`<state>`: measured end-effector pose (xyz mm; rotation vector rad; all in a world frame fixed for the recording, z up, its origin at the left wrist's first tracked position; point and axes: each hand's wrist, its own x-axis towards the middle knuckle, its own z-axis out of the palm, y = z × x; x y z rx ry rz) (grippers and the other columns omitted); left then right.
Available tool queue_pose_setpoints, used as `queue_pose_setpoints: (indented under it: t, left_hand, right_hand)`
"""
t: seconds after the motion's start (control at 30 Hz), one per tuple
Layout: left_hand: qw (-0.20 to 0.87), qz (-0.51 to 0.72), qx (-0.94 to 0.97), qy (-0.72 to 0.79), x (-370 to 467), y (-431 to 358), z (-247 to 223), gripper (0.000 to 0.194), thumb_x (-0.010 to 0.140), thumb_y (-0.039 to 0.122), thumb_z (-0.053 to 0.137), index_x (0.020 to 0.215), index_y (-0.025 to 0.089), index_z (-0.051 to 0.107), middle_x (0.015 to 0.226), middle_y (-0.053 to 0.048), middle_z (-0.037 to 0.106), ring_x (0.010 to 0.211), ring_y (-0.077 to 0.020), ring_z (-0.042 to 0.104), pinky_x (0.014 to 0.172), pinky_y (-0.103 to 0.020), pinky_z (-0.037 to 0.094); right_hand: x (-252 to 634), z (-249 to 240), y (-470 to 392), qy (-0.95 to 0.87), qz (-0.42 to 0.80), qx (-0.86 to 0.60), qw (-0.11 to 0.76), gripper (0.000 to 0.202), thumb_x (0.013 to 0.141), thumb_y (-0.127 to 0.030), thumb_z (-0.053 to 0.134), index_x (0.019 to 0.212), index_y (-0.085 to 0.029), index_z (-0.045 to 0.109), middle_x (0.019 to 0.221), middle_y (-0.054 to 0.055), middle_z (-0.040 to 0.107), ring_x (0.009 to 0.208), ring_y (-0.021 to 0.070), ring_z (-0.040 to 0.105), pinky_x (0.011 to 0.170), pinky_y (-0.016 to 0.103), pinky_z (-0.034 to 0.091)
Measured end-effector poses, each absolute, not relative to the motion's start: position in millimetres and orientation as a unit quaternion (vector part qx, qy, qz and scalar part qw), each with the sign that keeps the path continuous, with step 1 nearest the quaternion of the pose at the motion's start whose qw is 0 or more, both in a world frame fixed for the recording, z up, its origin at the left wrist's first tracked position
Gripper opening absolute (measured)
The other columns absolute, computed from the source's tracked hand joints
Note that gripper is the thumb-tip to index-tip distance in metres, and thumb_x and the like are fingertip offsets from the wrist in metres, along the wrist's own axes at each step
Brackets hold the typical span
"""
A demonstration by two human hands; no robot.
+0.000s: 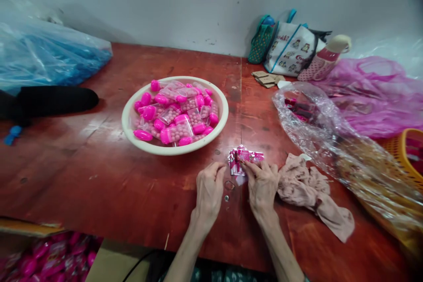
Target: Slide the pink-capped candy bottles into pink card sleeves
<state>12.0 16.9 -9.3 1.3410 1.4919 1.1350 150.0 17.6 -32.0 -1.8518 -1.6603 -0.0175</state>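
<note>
A small stack of shiny pink and white printed wrappers (236,161) lies on the red-brown table. My right hand (263,183) rests over its right side, with thumb and fingertips closed on a pink wrapper. Just left of the stack, my left hand (209,185) has its fingers curled in and the thumb close to the index finger; whatever is between them is too small to make out. Beyond the hands stands a cream basin (175,150) heaped with clear, pink-capped containers (178,132) of small pink balls.
A crumpled beige cloth (306,183) lies right of my right hand. Further right are a clear plastic bag (317,110), a pink bag (376,92) and a yellow basket (401,150). A printed bag (291,48) stands by the wall. Below the table edge are pink packages (53,257).
</note>
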Motion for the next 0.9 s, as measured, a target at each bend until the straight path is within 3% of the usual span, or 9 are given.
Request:
queue_pose_setpoints:
  t: [0.37,0.43,0.53,0.6,0.67,0.73,0.9]
  left_hand:
    - [0.579,0.505,0.380,0.515,26,25,4,0.023,0.070,0.036,0.066,0.073,0.013,0.070,0.060,-0.001,0.060,0.054,-0.0131,0.050,0.053,-0.024,0.040]
    - [0.606,0.523,0.339,0.495,27,26,4,0.024,0.071,0.035,0.065,0.078,0.012,0.070,0.063,-0.002,0.062,0.056,-0.0129,0.052,0.056,-0.024,0.042]
    - [0.634,0.542,0.279,0.475,26,23,4,0.023,0.069,0.032,0.067,0.078,0.012,0.070,0.063,-0.003,0.064,0.056,-0.0123,0.054,0.057,-0.025,0.044]
    - [0.649,0.547,0.250,0.466,25,19,5,0.019,0.066,0.030,0.071,0.072,0.011,0.070,0.059,-0.002,0.063,0.053,-0.0106,0.052,0.054,-0.023,0.043]
    - [0.656,0.553,0.229,0.459,25,16,6,0.016,0.063,0.026,0.074,0.066,0.011,0.069,0.056,0.000,0.061,0.050,-0.0084,0.050,0.051,-0.020,0.041]
    - [0.659,0.561,0.210,0.455,24,13,6,0.014,0.060,0.023,0.075,0.062,0.012,0.068,0.054,0.002,0.059,0.049,-0.0067,0.049,0.050,-0.018,0.040]
    - [0.670,0.567,0.178,0.446,22,10,9,0.012,0.059,0.018,0.076,0.058,0.012,0.066,0.051,0.002,0.059,0.048,-0.0060,0.049,0.050,-0.018,0.041]
  right_hand:
    - [145,-13,-1,-0.682,-0.010,-0.625,0.380,0.024,0.086,-0.018,0.052,0.090,-0.030,0.072,0.083,0.004,0.063,0.084,0.0200,0.048,0.080,0.036,0.039]
    - [139,-6,-4,-0.662,0.051,-0.616,0.423,0.021,0.083,-0.021,0.057,0.097,-0.030,0.070,0.093,0.005,0.062,0.092,0.0213,0.050,0.083,0.038,0.041]
    - [130,1,-7,-0.524,0.264,-0.624,0.517,0.041,0.075,-0.030,0.066,0.115,-0.024,0.059,0.103,0.007,0.061,0.093,0.0225,0.055,0.082,0.040,0.046]
    - [126,3,-8,-0.440,0.403,-0.605,0.528,0.034,0.073,-0.034,0.067,0.104,-0.018,0.062,0.089,0.006,0.065,0.080,0.0202,0.060,0.074,0.035,0.049]
    - [123,3,-10,-0.416,0.464,-0.589,0.514,0.020,0.075,-0.034,0.065,0.081,-0.016,0.066,0.070,0.002,0.064,0.065,0.0166,0.058,0.064,0.030,0.048]
    - [120,3,-13,-0.417,0.461,-0.595,0.510,0.020,0.078,-0.034,0.063,0.070,-0.015,0.064,0.062,0.000,0.060,0.058,0.0137,0.053,0.058,0.026,0.044]
    - [116,8,-22,-0.469,0.400,-0.617,0.489,0.024,0.085,-0.033,0.053,0.073,-0.016,0.064,0.059,-0.003,0.051,0.055,0.0107,0.043,0.053,0.023,0.035]
